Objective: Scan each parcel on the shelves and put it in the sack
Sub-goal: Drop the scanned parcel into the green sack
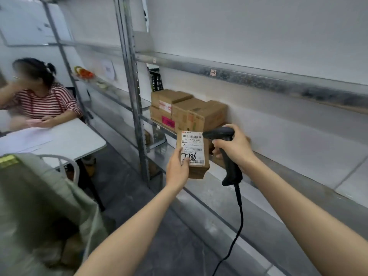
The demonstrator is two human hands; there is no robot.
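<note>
**Scanning a small parcel in front of the shelf**

The left hand (pixel 177 166) holds a small brown parcel (pixel 196 172) just in front of the shelf (pixel 288 172). Its thumb presses on the low corner of the white label (pixel 192 144). The right hand (pixel 235 146) is wrapped tight round the handle of a black scanner (pixel 219 134). The nose of the scanner almost touches the top of the label.

To do this step well, I think the scanner should sit back a little, so that it can see the whole bar code. The parcel should stay flat and not shake. The thumb should stay low, away from the bar codes. After that, the parcel goes into the green sack (pixel 39 196), which stands well away from the shelf, down on the left side.

Some things are hard to see. The small print on the label is too tiny to read. The trigger finger is hidden, so I cannot tell if it is pressing. No light shows on the label. The sack is cut off by the picture edge, and its inside is dark. More brown boxes (pixel 189 112) stand on the shelf, and the right hand hides part of another box.
</note>
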